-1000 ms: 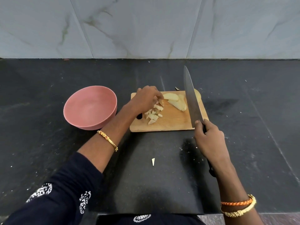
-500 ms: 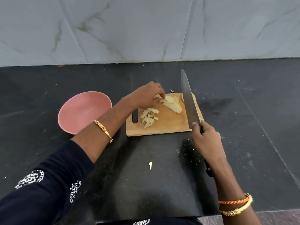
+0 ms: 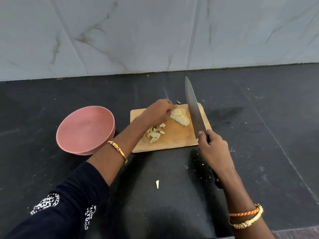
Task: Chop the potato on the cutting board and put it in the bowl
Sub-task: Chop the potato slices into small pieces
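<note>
Potato slices point(image 3: 180, 116) look firm, wet, likely slippery; left hand point(image 3: 158, 112) pinches their near end, right hand point(image 3: 213, 149) wraps chef's knife point(image 3: 194, 107) handle, blade raised

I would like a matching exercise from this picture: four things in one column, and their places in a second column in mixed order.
Things:
1. pink bowl
2. knife
3. potato slices
4. stray potato sliver

Places:
A. on the black counter, nearer the person than the cutting board
B. in the right hand
C. left of the cutting board
D. under the left hand's fingertips

Pairs: 1-C, 2-B, 3-D, 4-A
</note>
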Tool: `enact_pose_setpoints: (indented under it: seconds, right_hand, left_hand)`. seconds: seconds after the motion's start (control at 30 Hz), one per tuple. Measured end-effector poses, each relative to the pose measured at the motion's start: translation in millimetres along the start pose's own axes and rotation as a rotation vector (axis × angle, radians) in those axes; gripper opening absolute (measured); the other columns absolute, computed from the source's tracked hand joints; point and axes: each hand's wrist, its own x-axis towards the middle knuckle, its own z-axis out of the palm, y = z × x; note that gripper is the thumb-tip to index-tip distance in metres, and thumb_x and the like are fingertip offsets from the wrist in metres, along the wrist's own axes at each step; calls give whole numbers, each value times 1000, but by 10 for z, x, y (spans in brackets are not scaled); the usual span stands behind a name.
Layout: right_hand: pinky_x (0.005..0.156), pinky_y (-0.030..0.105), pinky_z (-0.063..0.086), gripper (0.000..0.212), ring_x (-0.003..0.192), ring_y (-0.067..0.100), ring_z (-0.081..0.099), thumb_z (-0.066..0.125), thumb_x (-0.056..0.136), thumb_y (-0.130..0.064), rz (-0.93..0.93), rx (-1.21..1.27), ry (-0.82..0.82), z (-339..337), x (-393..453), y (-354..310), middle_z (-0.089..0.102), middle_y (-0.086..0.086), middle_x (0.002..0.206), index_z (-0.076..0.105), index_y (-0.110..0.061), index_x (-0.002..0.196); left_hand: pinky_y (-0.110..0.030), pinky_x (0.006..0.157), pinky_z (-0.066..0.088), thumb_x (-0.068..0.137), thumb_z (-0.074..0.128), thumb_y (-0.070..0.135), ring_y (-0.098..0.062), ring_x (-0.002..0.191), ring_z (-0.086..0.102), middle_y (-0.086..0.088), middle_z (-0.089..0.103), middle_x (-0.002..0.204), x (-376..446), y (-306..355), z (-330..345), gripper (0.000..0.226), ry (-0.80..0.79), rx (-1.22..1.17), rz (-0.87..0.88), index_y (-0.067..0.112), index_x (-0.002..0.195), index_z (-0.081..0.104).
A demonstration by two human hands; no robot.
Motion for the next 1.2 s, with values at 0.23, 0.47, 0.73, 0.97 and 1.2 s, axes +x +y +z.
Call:
enact_pose_setpoints:
  seconds: [0.23, 0.47, 0.73, 0.97, 1.2]
  right_hand:
    - [47, 22, 35, 35, 53, 13, 42, 40, 100, -28, 4, 14, -38, -22, 4, -13, 50, 2, 65, 54, -6, 78]
    - [41, 15, 31, 36, 54, 14, 39, 42, 100, -28, -5, 18, -16, -72, -34, 41, 48, 3, 63, 51, -2, 76]
    - [49, 23, 38, 33, 53, 17, 45, 42, 99, -30, 39, -71, -86, -226, -257, 166, 53, 6, 62, 54, -10, 76]
    - [53, 28, 40, 31, 56, 18, 50, 44, 98, -30, 95, -129, -66, -423, -372, 271, 58, 7, 65, 62, -6, 87]
    - [55, 29, 41, 34, 60, 19, 50, 44, 98, -30, 90, -72, -63, -317, -313, 266, 63, 15, 75, 60, -3, 85]
  left_hand:
    - [-24, 84, 40, 93, 55, 14, -16, 96, 51, -7, 54, 107, -16, 16, -9, 35, -9, -170, -54, 13, 127, 57]
    - [-8, 72, 39, 88, 61, 9, -10, 86, 51, -7, 56, 99, -155, 179, -31, 30, 249, -352, -117, 12, 118, 64]
    - [-29, 91, 42, 87, 64, 15, -17, 99, 53, -4, 59, 104, -448, 520, 311, 31, 218, -398, -242, 14, 118, 65]
    - [-34, 82, 22, 97, 47, 24, -22, 110, 39, 0, 52, 120, -532, 471, 488, 32, 256, 128, -123, 27, 126, 58]
    - [-32, 79, 29, 94, 51, 13, -21, 96, 41, -4, 52, 99, -582, 456, 557, 27, 327, -37, -78, 17, 118, 65]
